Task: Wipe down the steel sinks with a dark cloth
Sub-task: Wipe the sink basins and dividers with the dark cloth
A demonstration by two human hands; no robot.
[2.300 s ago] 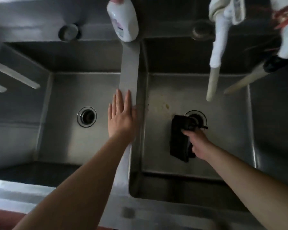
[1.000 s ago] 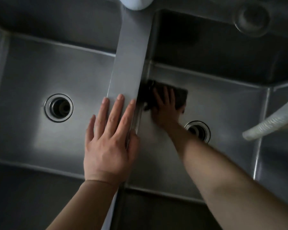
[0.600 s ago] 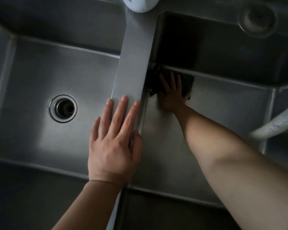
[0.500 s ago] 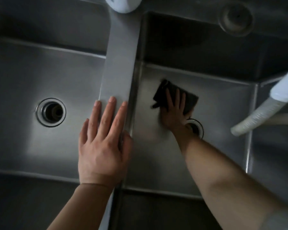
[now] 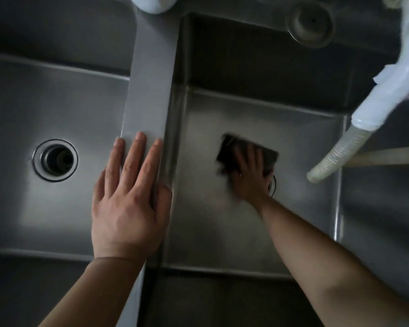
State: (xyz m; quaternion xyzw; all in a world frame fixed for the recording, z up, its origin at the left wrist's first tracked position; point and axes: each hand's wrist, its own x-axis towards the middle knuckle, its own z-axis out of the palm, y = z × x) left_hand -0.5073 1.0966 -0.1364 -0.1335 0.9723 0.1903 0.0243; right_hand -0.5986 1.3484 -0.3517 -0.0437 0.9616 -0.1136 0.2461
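Right hand (image 5: 250, 178): fingers straight and spread, pressed flat on dark cloth (image 5: 267, 155); grips nothing. Image blurred at this hand. Cloth: flat on floor of right sink basin (image 5: 222, 232), centre right of frame, just above right drain (image 5: 272, 185), which is mostly hidden under the hand.

Left hand (image 5: 128, 204): fingers straight and close together, palm down on steel divider (image 5: 151, 90) between the two basins, lower centre of frame; thumb on the divider's right edge. Holds nothing.

Left sink basin (image 5: 21, 102): fills left half of frame; round drain (image 5: 55, 160) at centre left, uncovered, well apart from cloth.

White bottle (image 5: 152, 3): bottom edge visible at top centre, at far end of divider; rest cropped.

Round steel fitting (image 5: 311, 23): upper right, on ledge behind right basin.

White-wrapped faucet (image 5: 387, 90): enters from upper right corner; ribbed hose end (image 5: 335, 156) hangs over right edge of right basin, apart from cloth and right hand.
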